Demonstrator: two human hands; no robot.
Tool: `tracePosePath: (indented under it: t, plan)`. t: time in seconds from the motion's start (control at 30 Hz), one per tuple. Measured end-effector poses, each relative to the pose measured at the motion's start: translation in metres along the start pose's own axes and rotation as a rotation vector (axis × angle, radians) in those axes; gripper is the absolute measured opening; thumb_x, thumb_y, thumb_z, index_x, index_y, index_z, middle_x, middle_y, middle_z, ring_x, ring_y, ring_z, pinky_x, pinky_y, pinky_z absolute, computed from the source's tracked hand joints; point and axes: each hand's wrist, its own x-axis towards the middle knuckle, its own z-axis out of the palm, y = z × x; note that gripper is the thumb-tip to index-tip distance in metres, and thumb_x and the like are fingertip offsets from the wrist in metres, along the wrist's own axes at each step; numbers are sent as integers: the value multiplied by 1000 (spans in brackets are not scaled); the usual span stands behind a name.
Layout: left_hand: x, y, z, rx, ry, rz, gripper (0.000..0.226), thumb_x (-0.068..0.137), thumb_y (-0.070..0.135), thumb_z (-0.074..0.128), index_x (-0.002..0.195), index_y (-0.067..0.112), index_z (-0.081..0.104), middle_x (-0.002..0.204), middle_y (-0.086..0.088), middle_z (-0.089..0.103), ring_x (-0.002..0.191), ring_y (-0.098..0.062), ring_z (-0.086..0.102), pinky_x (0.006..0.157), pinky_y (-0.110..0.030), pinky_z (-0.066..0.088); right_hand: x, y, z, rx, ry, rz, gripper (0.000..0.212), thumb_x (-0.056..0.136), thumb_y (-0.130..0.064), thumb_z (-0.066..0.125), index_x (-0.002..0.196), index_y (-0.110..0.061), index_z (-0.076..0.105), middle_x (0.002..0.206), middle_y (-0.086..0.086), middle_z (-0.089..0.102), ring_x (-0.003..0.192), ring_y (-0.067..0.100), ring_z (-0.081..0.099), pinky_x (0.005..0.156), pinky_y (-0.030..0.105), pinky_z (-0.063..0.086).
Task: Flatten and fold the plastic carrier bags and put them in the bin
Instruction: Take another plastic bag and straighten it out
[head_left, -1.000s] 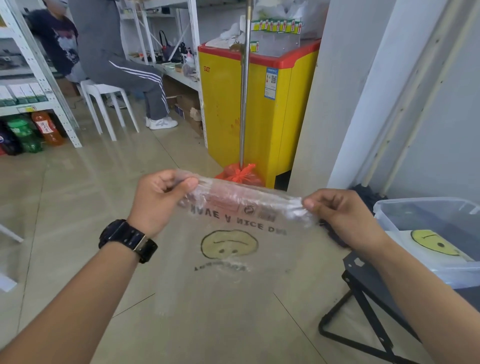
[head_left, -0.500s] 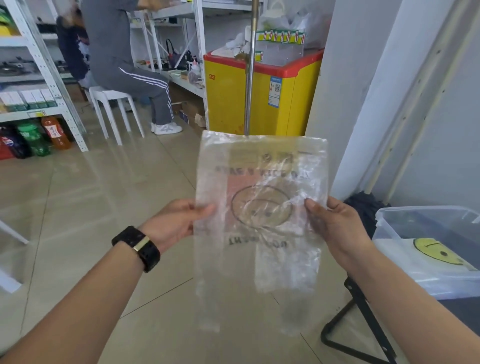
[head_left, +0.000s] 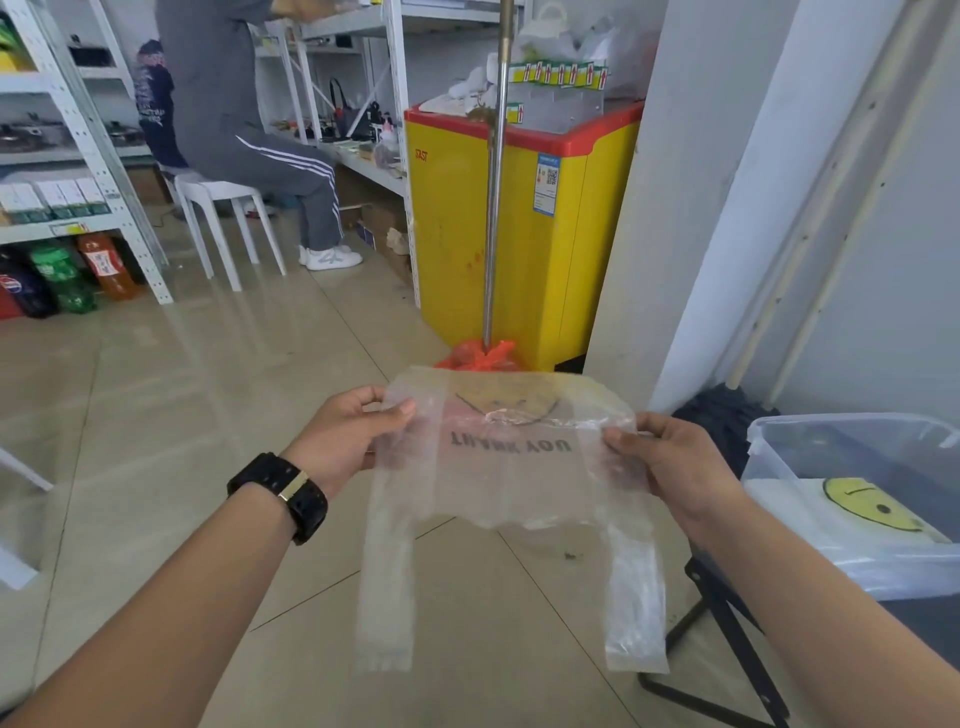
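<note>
Held: clear printed plastic carrier bag (head_left: 511, 462), edges pinched by left hand (head_left: 345, 441) and right hand (head_left: 670, 462) | Risk: fold may be skewed by dangling handles (head_left: 387, 587).

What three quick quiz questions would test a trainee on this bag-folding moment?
1. True or false: the left hand and right hand each pinch a side edge of the clear bag.
2. The bag's handles hang: A) upward B) downward C) sideways.
3. What lies inside the bin?
Key: 1 true; 2 B; 3 a flat bag with a yellow smiley face.
</note>
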Motion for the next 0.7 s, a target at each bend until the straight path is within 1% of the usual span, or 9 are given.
tracePosePath:
  t: [0.07,0.17,0.33,0.43,0.5,0.57,0.6,0.67,0.7]
  plan:
    - [-3,0,1,38,-75,0,18,87,6,68,105,11,67,94,-11,76,73,-20,72,60,-28,57,0,0,0,-12,-3,4,9,93,-10,67,96,-3,72,90,15,77,74,23,73,69,35,58]
    - [-3,-1,2,81,-35,80,24,85,1,68,108,6,67,95,-14,76,72,-18,73,58,-26,56,-2,-4,-2,-15,10,-36,9,93,-11,66,93,-5,72,91,17,77,77,26,73,71,37,59]
    - [-2,2,1,51,-7,242,19,84,-1,66,101,7,70,92,-9,77,75,-17,73,62,-27,58,-5,-11,-4,66,-3,-165,11,95,-13,63,94,-12,74,95,17,76,89,38,72,85,51,58]
    - [-5,5,2,4,-10,309,21,85,-5,63,90,11,76,87,-9,77,75,-17,72,63,-25,56,-7,-14,-7,217,-104,-220,24,98,-7,55,97,-13,78,99,18,74,94,37,67,94,50,51]
    - [-7,6,3,-21,-10,335,23,81,-5,66,84,14,79,84,-7,77,75,-17,71,66,-25,56,-6,-16,-9,271,-160,-252,22,92,-10,59,93,-15,81,100,15,75,95,32,67,96,47,51]
    - [-8,8,2,-39,-10,356,17,67,5,78,82,13,80,84,-8,76,76,-20,68,70,-28,57,-6,-18,-11,240,-172,-297,15,80,-14,68,87,-15,82,95,11,78,91,28,70,91,43,55]
    - [-9,8,1,-42,-9,375,20,60,13,80,81,12,80,84,-9,76,75,-21,68,70,-28,57,-4,-18,-13,200,-164,-326,14,81,-8,68,84,-11,81,90,11,78,87,30,70,87,43,56]
    - [-12,11,0,-24,-3,413,22,56,21,83,78,16,81,83,-5,77,75,-16,69,68,-26,56,0,-15,-18,137,-110,-381,33,86,14,55,70,-5,76,74,10,73,75,31,64,73,37,55]
    - [-13,13,-1,-2,6,443,20,56,15,85,76,20,81,83,-1,77,76,-12,70,68,-24,56,1,-16,-21,112,-81,-413,45,85,21,47,61,-7,72,67,8,70,70,28,61,66,30,52]
